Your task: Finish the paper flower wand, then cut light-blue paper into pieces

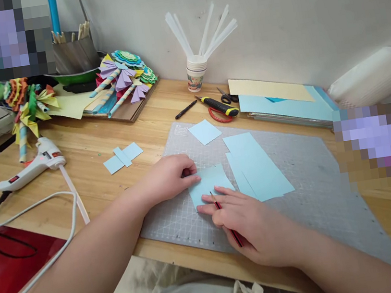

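A light blue paper square (209, 177) lies on a grey cutting mat (177, 226) in front of me. My left hand (176, 176) is at its left edge, fingers curled and thumb against the paper. My right hand (245, 219) holds a red and black pencil (235, 235) with the sharpened tip pointing away from me. Its outstretched fingertips rest on the same square's lower edge. Just right of it, larger light blue strips (262, 166) overlap on the mat. Another small blue square (205, 131) sits near the mat's far edge.
Left of the mat are joined blue paper pieces (123, 157) and a white glue gun (34, 164) with cables. Behind lie a black pen (186, 109), a yellow-black cutter (221, 106), scissors (227, 96), a paper cup (195, 74), stacked paper (284, 102) and paper flowers (125, 74).
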{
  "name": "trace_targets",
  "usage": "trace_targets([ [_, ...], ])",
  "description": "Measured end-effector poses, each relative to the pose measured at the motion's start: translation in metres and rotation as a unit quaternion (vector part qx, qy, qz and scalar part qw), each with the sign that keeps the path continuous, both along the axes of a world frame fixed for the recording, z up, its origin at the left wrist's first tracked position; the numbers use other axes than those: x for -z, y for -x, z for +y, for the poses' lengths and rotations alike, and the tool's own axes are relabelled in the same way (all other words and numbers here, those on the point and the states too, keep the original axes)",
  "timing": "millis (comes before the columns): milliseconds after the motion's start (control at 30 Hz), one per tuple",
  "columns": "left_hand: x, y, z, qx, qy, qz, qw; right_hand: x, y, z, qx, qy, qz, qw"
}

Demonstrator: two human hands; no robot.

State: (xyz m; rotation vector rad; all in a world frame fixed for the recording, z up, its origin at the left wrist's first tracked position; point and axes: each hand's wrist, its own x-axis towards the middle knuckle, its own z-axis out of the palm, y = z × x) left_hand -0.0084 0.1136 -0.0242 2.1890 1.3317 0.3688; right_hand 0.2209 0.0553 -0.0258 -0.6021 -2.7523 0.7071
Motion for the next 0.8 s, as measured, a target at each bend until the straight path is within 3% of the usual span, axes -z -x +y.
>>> trace_targets([
  [800, -0.001, 0.0007, 0.0007, -0.017, 0.006, -0.006, 1.0, 0.0035, 0.0032, 0.0021, 0.01, 0.007, -0.004, 1.0],
])
